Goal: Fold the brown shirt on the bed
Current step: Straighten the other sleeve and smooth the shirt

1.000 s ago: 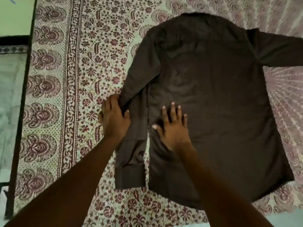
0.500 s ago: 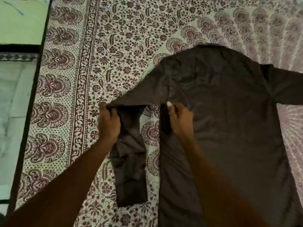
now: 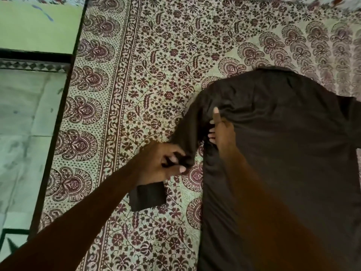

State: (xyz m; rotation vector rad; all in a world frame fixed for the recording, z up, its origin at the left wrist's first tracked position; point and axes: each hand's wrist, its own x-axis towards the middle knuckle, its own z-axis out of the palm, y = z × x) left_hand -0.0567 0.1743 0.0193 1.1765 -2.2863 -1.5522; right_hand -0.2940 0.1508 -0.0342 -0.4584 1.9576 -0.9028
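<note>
The brown shirt [image 3: 283, 153] lies spread on the bed, filling the right half of the view. Its left sleeve [image 3: 187, 130] runs down from the shoulder toward the left. My left hand [image 3: 162, 165] pinches that sleeve at its middle, and the cuff end [image 3: 148, 198] hangs out below my wrist. My right hand [image 3: 222, 132] grips the shirt's left side edge near the armpit, thumb pointing up and fingers tucked under the cloth. The shirt's right sleeve runs off the right edge of the view.
A floral maroon-and-cream bedsheet [image 3: 146, 75] covers the bed. The bed's dark left edge [image 3: 56, 122] borders a pale tiled floor [image 3: 23, 133]. A green wall surface [image 3: 39, 26] shows at the top left.
My left hand has carried the sleeve rightward toward the shirt's body. My right hand slid up along the side edge toward the armpit. The view has shifted so the shirt sits further right.
</note>
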